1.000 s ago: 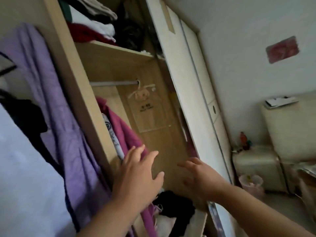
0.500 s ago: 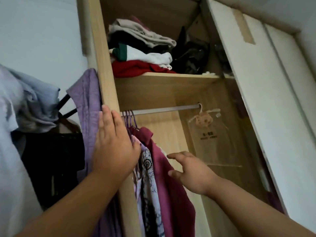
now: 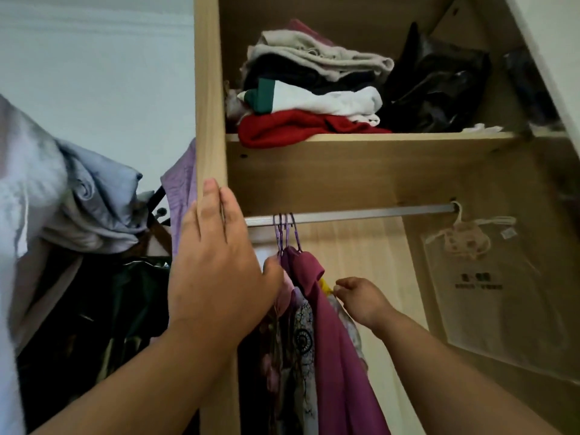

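Under the rail, at its left end: magenta garment on purple hangers. Left of the rail, left hand flat on wardrobe panel, fingers straight and together. Below the rail, just right of the magenta garment, right hand, fingers curled; grip unclear.

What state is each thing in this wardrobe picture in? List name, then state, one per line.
left hand, flat against the wardrobe side panel.
right hand, fingers curled beside the magenta garment; grip unclear.
magenta garment, hanging from the rail.
folded clothes, stacked on the top shelf.
black bag, slumped beside them.
clear bag, hanging at the rail's end.
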The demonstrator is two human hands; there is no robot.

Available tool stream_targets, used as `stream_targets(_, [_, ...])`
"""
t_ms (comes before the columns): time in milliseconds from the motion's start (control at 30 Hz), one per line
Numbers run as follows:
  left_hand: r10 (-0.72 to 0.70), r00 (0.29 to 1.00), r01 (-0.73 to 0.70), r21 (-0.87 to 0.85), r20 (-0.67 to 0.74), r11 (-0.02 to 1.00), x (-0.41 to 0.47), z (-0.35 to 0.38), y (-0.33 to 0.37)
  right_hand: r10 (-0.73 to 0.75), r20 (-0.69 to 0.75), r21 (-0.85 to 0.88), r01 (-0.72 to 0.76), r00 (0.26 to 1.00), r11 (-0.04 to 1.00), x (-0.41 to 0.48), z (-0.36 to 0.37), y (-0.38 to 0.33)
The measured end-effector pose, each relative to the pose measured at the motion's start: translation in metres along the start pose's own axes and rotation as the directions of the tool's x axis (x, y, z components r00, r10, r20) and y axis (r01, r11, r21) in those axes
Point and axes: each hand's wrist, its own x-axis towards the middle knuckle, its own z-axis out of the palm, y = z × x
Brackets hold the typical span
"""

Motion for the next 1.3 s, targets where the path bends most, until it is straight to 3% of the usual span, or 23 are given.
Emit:
stream_targets(200, [-0.058, 0.998, 0.058, 0.007, 0.004, 0.998, 0.0, 0.002, 0.001, 0.106, 0.166, 0.199, -0.139, 0.98, 0.97, 0.025, 0.012, 0.01])
stream_targets(233, [-0.067, 0.998, 0.067, 0.009, 0.015, 0.998, 0.0, 0.002, 0.001, 0.101, 0.158, 0.149, -0.125, 0.982, 0.981, 0.029, 0.013, 0.008])
stream_targets(333, [-0.085, 0.996, 0.085, 0.003, 0.028, 0.996, 0.0, 0.003, 0.002, 0.05, 0.035, -0.229, -0.04, 0.998, 0.973, 0.042, 0.011, 0.005])
stream_targets(467, [-0.097, 0.995, 0.097, -0.012, 0.02, 0.995, 0.0, 0.002, 0.001, 0.075, 0.008, -0.348, -0.068, 0.997, 0.935, 0.053, 0.0, 0.016])
stream_targets(933, [-0.051, 0.999, 0.05, -0.054, -0.018, 0.997, -0.001, 0.002, -0.001, -0.049, -0.263, -0.284, -0.029, 0.963, 0.958, 0.024, -0.07, 0.029])
stream_targets(1133, [0.04, 0.999, -0.041, -0.073, -0.019, 0.996, -0.002, -0.002, -0.002, -0.049, -0.324, -0.246, -0.034, 0.945, 0.969, -0.052, -0.119, 0.041])
stream_targets(1300, [0.0, 0.993, 0.016, -0.138, 0.115, 0.99, -0.014, -0.016, 0.018, -0.034, -0.316, -0.236, -0.043, 0.948, 0.971, -0.137, -0.171, 0.043])
